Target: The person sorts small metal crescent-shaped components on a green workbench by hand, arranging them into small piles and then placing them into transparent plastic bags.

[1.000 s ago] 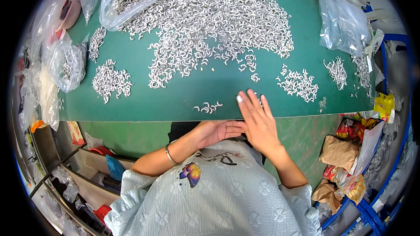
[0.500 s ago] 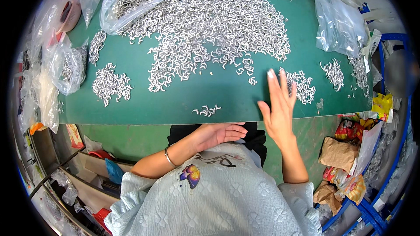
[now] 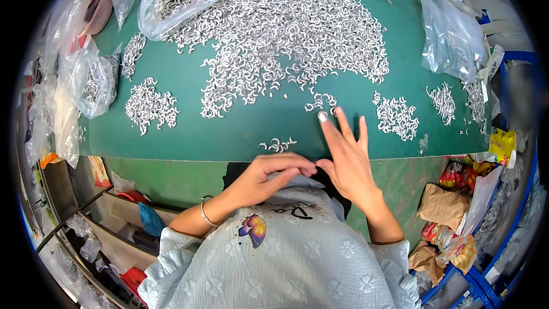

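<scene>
In the head view, the left hand's (image 3: 264,177) palm is hidden; whether it holds anything cannot be told. The right hand (image 3: 350,163) has its fingers spread, partly covering a few curved metal pieces (image 3: 319,102) on the green table (image 3: 229,137). Their long axes point various ways. Beyond, the large pile (image 3: 274,23) is cut off above, a plastic bag (image 3: 150,14) beside it.

The right hand (image 3: 350,167) is spread out over the near edge of the green table (image 3: 229,143), its fingertips at a few curved silvery pieces (image 3: 320,102). The left hand (image 3: 266,177), loosely bent, is at that same edge, near a short row (image 3: 278,145) of them. Farther back lies a broad heap (image 3: 286,28), with an open plastic bag (image 3: 148,16) toward the left edge.
</scene>
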Demonstrator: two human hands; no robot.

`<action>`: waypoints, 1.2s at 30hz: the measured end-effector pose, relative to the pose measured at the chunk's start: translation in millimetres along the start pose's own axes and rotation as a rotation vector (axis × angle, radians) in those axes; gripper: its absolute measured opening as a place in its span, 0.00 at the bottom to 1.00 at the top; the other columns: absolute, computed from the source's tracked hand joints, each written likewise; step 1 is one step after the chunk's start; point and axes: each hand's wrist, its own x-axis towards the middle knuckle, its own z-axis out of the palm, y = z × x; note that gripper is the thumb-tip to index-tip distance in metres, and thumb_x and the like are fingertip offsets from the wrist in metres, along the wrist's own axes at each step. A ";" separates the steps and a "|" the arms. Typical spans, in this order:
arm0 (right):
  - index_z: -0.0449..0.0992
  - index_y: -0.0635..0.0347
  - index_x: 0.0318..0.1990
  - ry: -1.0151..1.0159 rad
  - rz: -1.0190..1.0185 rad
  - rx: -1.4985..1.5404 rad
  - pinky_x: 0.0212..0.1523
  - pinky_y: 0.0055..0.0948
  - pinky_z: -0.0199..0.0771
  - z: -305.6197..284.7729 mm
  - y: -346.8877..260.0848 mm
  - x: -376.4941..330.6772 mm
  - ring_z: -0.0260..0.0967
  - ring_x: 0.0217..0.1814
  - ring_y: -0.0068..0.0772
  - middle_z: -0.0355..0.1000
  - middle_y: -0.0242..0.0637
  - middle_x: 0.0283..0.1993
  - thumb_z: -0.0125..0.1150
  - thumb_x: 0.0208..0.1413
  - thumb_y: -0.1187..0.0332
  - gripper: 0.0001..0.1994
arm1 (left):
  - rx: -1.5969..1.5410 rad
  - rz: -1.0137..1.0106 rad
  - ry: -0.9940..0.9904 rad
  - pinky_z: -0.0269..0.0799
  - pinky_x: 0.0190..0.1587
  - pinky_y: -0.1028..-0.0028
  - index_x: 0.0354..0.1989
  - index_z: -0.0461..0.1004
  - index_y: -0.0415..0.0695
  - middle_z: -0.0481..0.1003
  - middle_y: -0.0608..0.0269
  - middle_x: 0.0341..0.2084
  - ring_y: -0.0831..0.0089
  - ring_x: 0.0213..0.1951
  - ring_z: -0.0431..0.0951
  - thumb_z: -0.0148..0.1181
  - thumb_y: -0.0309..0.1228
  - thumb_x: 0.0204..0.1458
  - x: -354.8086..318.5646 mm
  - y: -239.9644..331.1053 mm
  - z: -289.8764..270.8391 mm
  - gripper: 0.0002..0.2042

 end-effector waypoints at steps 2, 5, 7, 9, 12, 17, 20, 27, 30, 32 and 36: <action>0.55 0.65 0.67 0.094 0.010 -0.029 0.68 0.66 0.34 -5.0 2.7 4.4 0.40 0.77 0.49 0.52 0.42 0.72 0.67 0.45 0.62 0.41 | 0.169 0.038 0.146 0.70 0.51 0.68 0.48 0.75 0.34 0.77 0.53 0.41 0.65 0.44 0.77 0.50 0.19 0.58 1.6 3.7 -0.9 0.12; 0.55 0.64 0.67 0.021 0.048 -0.050 0.69 0.65 0.34 2.6 3.4 3.1 0.39 0.77 0.49 0.51 0.42 0.72 0.67 0.46 0.62 0.41 | 0.369 0.175 0.268 0.72 0.48 0.68 0.46 0.76 0.35 0.78 0.52 0.40 0.61 0.42 0.78 0.52 0.17 0.56 6.4 1.2 -1.9 0.12; 0.55 0.65 0.67 -0.030 0.033 -0.053 0.69 0.65 0.34 -0.6 -1.3 -3.8 0.38 0.77 0.49 0.51 0.42 0.72 0.67 0.46 0.61 0.41 | 0.473 0.188 0.295 0.70 0.50 0.65 0.48 0.75 0.36 0.76 0.51 0.43 0.59 0.45 0.76 0.52 0.16 0.54 10.2 1.8 -4.7 0.13; 0.54 0.65 0.67 0.079 0.056 -0.052 0.69 0.65 0.33 -4.5 4.8 -0.4 0.38 0.77 0.50 0.51 0.42 0.72 0.66 0.47 0.59 0.41 | 0.585 0.181 0.288 0.68 0.55 0.60 0.51 0.73 0.36 0.74 0.50 0.49 0.55 0.51 0.74 0.52 0.15 0.51 14.4 1.5 -7.8 0.17; 0.53 0.66 0.68 0.121 0.043 -0.036 0.68 0.66 0.32 -2.0 10.8 8.3 0.38 0.77 0.51 0.51 0.44 0.72 0.66 0.48 0.59 0.41 | 1.092 0.228 0.238 0.55 0.65 0.52 0.57 0.68 0.36 0.66 0.51 0.60 0.52 0.63 0.64 0.50 0.13 0.47 40.3 8.6 -2.3 0.25; 0.53 0.67 0.67 0.086 0.035 0.013 0.69 0.64 0.33 -9.3 14.9 7.6 0.41 0.76 0.52 0.55 0.45 0.70 0.66 0.47 0.61 0.42 | 1.147 0.220 0.071 0.47 0.67 0.46 0.58 0.65 0.36 0.60 0.53 0.64 0.54 0.67 0.58 0.49 0.12 0.41 46.2 1.4 -0.9 0.30; 0.52 0.65 0.68 0.159 0.050 0.049 0.69 0.64 0.32 -5.1 23.1 3.7 0.42 0.76 0.52 0.55 0.45 0.70 0.65 0.49 0.60 0.41 | 1.125 0.230 0.057 0.48 0.67 0.46 0.56 0.68 0.36 0.63 0.54 0.63 0.55 0.66 0.60 0.49 0.12 0.41 38.7 0.7 -5.3 0.27; 0.55 0.65 0.67 0.148 0.009 0.120 0.69 0.63 0.33 -6.6 16.4 0.9 0.43 0.76 0.51 0.57 0.44 0.69 0.65 0.49 0.62 0.39 | 1.290 0.239 0.125 0.49 0.65 0.42 0.52 0.70 0.34 0.66 0.52 0.60 0.55 0.65 0.61 0.52 0.18 0.44 38.0 0.0 -5.8 0.22; 0.57 0.65 0.65 0.082 0.017 0.133 0.69 0.62 0.34 -4.0 13.6 0.8 0.45 0.75 0.51 0.58 0.44 0.68 0.66 0.48 0.64 0.37 | 1.212 0.266 0.088 0.49 0.65 0.44 0.52 0.71 0.34 0.67 0.52 0.59 0.56 0.64 0.62 0.53 0.18 0.45 35.9 -2.4 -3.0 0.22; 0.59 0.65 0.64 0.101 -0.002 0.159 0.69 0.62 0.34 -6.5 14.1 -0.7 0.47 0.74 0.51 0.60 0.44 0.68 0.66 0.47 0.65 0.36 | 1.149 0.224 0.093 0.49 0.66 0.47 0.53 0.71 0.37 0.67 0.54 0.59 0.58 0.64 0.63 0.53 0.15 0.44 33.3 1.0 -5.8 0.23; 0.60 0.65 0.65 0.131 0.057 0.139 0.69 0.61 0.34 -6.0 15.7 0.8 0.48 0.74 0.52 0.60 0.46 0.67 0.65 0.48 0.67 0.35 | 1.172 0.219 0.162 0.51 0.66 0.48 0.53 0.70 0.37 0.68 0.54 0.59 0.58 0.64 0.64 0.53 0.15 0.46 31.1 0.4 -9.1 0.22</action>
